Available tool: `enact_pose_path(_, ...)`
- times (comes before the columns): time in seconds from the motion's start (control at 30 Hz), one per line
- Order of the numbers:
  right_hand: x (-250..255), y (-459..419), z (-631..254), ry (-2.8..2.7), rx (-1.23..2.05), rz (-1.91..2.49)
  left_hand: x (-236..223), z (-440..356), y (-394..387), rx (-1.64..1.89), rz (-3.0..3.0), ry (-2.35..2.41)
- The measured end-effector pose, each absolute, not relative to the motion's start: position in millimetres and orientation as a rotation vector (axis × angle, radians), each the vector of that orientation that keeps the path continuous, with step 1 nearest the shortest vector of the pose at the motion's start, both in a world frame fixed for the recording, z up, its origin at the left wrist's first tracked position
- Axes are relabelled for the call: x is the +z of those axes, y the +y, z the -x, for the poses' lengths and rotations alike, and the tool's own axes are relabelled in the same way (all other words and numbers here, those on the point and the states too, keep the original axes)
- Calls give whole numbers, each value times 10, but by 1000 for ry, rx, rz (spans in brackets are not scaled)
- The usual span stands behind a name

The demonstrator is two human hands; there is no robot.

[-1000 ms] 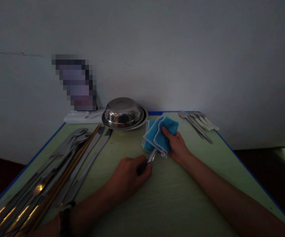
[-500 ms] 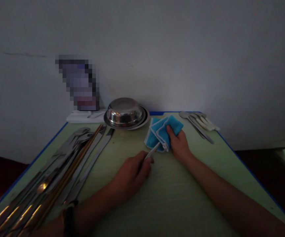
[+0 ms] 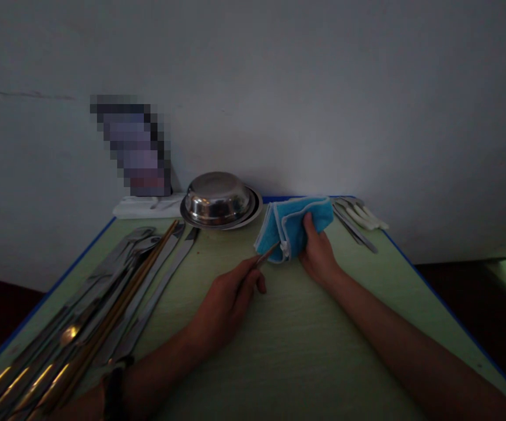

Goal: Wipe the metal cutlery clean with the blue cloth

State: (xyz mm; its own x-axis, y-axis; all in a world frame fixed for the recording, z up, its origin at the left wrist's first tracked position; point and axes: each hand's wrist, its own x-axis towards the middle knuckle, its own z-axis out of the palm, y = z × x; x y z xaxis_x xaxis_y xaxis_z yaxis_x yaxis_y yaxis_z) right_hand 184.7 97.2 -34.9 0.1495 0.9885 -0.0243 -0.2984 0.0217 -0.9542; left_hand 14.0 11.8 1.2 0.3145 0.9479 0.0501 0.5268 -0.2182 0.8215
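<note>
A folded blue cloth (image 3: 299,225) with a white edge is gripped by my right hand (image 3: 320,257), the thumb pressed on its front. My left hand (image 3: 229,301) is closed round a thin metal utensil handle (image 3: 267,254). The utensil's far end goes into the cloth's folds, so its kind is hidden. Both hands are held above the middle of the pale green table (image 3: 296,351), the cloth just right of an upturned metal bowl (image 3: 217,199).
Long metal cutlery (image 3: 121,263) and wooden chopsticks (image 3: 134,286) lie along the left side, two knives (image 3: 160,286) beside them. Spoons with white handles (image 3: 362,217) lie at the back right. A blurred screen (image 3: 136,152) stands on a white base (image 3: 147,207) by the wall.
The cloth has been raised and spread wider to the right, covering part of the spoons behind. My left hand has shifted slightly left and up with the utensil. The view has moved slightly.
</note>
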Motion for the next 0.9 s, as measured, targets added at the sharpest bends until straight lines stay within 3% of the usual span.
enact_pose_path(0.17,-248,939,-1817,-622,1397,970,-63,-131,117,894,-1948,1227)
enact_pose_path(0.4,-194,941,-1844,-676,1547,865,-60,-135,120,931,-2041,1191)
enact_pose_path(0.9,-153,972,-1905,-788,1580,834,-77,-151,113,836,-2074,1190)
